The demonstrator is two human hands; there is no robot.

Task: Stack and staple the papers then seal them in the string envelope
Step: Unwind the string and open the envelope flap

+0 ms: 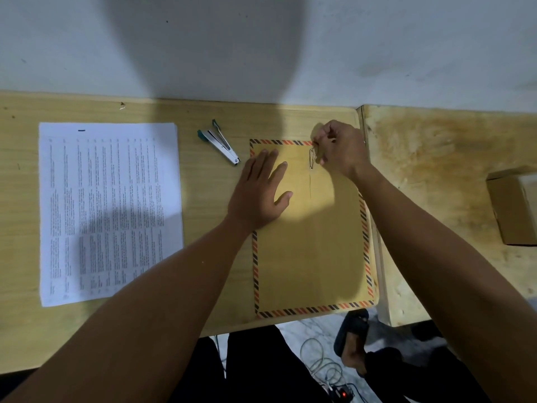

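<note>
A brown string envelope (pixel 312 242) with a red-and-black striped border lies flat at the right end of the wooden table. My left hand (pixel 260 190) presses flat on its upper left part, fingers straight. My right hand (pixel 340 148) is at the envelope's top edge, fingers curled and pinching the thin string (pixel 312 158) beside the two closure buttons. A stack of printed white papers (pixel 109 210) lies on the left of the table. A stapler (pixel 219 141), white with teal ends, lies between the papers and the envelope.
A second, rougher table (pixel 436 170) adjoins on the right, with a cardboard box (pixel 514 207) at its far right. A white wall runs behind. Below the table's front edge are my legs, a foot in a sandal and cables on the floor.
</note>
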